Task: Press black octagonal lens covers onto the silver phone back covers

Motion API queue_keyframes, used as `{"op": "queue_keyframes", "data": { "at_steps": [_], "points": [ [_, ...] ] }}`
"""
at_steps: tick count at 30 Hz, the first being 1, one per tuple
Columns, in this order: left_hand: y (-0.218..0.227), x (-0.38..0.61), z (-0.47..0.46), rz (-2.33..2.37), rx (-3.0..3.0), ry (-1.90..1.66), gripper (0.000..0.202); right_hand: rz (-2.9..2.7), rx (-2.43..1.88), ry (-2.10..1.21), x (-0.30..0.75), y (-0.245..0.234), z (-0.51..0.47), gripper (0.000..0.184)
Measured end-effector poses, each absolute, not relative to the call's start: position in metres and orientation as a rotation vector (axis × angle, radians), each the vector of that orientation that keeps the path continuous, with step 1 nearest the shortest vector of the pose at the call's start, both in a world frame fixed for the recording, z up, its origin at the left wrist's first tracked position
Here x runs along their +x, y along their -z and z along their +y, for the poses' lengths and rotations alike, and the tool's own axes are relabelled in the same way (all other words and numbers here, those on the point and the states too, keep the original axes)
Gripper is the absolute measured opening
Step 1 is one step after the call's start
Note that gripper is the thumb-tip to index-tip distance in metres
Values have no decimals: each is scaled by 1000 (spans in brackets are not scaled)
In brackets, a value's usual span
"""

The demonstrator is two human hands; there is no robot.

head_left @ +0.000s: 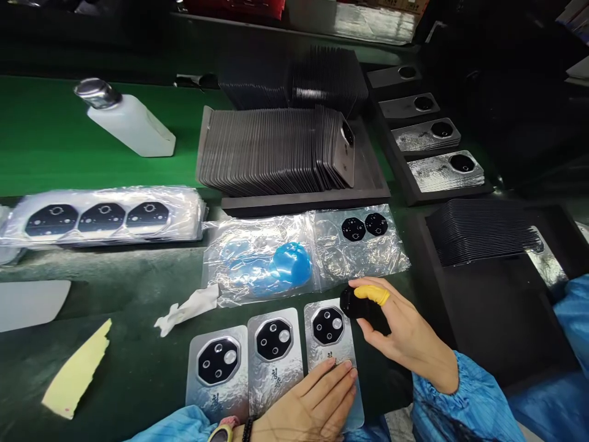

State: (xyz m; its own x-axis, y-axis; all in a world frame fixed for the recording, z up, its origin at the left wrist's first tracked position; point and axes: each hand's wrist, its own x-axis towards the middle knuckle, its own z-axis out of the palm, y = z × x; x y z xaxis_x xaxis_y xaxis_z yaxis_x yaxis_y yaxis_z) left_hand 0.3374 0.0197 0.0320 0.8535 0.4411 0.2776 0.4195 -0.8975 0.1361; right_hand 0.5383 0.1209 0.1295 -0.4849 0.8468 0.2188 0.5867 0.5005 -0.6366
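Three silver phone back covers with black octagonal camera areas lie side by side at the front: a left cover (197, 344), a middle cover (285, 362) and a right cover (317, 350). My left hand (322, 402) rests flat on the lower part of the right cover, fingers stretched out. Between thumb and a finger in a yellow finger cot, my right hand (400, 325) pinches a black octagonal camera piece (352, 305) beside that cover's upper right corner. Behind it, a clear plastic sheet (396, 258) carries two more black octagonal pieces (364, 227).
A black tray (304, 204) holds a dense row of upright covers (262, 147). Stacked covers (446, 175) and dark plates (478, 230) stand at right. At left are bagged octagon sheets (184, 215), a white bottle (133, 126), a crumpled wipe (188, 310) and yellow paper (78, 374).
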Motion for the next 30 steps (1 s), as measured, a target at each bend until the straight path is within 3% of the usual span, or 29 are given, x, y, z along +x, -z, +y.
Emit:
{"op": "queue_keyframes", "data": {
  "at_steps": [3,7,11,21,26,30],
  "points": [
    [-49,335,33,687,2583,-709,33,-2199,-1180,-802,539,-131,120,40],
    [-85,325,62,974,1790,-516,20,-2121,-1124,-977,540,-134,120,41],
    [-110,324,93,1019,996,-499,24,-2103,-1020,-1100,538,-134,122,41],
    [-121,331,109,1014,878,-471,47,-1995,-896,-1208,534,-131,128,35],
    [-126,331,113,1053,883,-501,50,-1529,-1180,-1352,532,-124,131,13],
    [-123,331,113,1061,912,-515,48,-1389,-1216,-1509,525,-122,133,21]
  ]
}}
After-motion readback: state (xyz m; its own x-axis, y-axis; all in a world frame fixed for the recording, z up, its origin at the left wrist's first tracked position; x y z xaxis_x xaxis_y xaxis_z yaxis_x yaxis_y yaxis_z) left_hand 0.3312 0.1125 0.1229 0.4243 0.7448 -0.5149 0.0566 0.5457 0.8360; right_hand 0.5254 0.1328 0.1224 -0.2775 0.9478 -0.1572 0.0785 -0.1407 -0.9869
